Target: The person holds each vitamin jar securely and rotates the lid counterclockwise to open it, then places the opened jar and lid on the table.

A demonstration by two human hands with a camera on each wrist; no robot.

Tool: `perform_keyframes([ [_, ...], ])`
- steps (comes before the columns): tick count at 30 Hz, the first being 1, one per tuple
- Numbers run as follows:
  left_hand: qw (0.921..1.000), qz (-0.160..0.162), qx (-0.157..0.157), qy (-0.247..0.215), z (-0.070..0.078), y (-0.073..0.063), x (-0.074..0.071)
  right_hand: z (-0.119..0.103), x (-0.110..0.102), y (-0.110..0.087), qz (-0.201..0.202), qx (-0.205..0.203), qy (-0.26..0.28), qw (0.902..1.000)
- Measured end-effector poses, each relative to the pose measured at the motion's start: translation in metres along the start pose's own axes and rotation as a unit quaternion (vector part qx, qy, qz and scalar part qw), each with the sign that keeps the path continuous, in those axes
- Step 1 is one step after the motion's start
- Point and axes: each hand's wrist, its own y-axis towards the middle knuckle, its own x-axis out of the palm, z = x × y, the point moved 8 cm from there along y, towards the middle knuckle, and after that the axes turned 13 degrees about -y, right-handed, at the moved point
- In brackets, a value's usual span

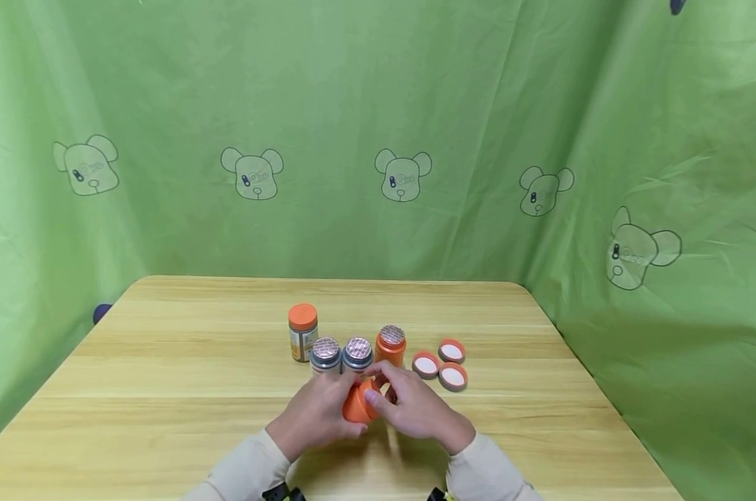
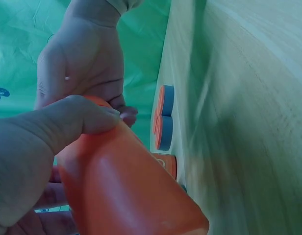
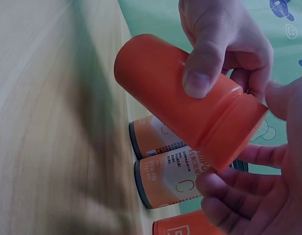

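Observation:
Tilted above the table, an orange bottle (image 3: 161, 83) is gripped round its body by my left hand (image 1: 320, 410), the thumb lying along its side. My right hand (image 1: 415, 403) has its thumb and fingers around the bottle's orange cap (image 3: 237, 129). Just beyond the hands stand two grey bottles (image 1: 326, 350) (image 1: 358, 350) with silvery foil seals on top. Beside them is another orange bottle (image 1: 391, 346), also topped with foil. Printed labels show on the grey bottles in the right wrist view.
A capped bottle (image 1: 303, 332) with an orange lid stands at the back left of the group. Three loose caps (image 1: 425, 364) lie to the right, white linings up. Green curtains (image 1: 328, 139) hang behind and beside the wooden table (image 1: 165, 362).

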Motion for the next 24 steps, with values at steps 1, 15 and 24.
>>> perform_keyframes([
  [1, 1.0000, -0.001, -0.002, 0.001, 0.0000, 0.0000, 0.0001, 0.0003, 0.0005, 0.0000, -0.004, 0.003, 0.001, 1.0000],
  [15, 1.0000, -0.004, -0.005, 0.001, -0.0005, 0.0011, 0.0010, -0.0017, -0.0017, -0.0025, 0.005, -0.017, 0.001, 0.9998],
  [24, 1.0000, -0.002, -0.005, 0.007, 0.0009, 0.0004, 0.0004, -0.0007, 0.0010, -0.0014, -0.018, -0.003, 0.003, 0.9998],
])
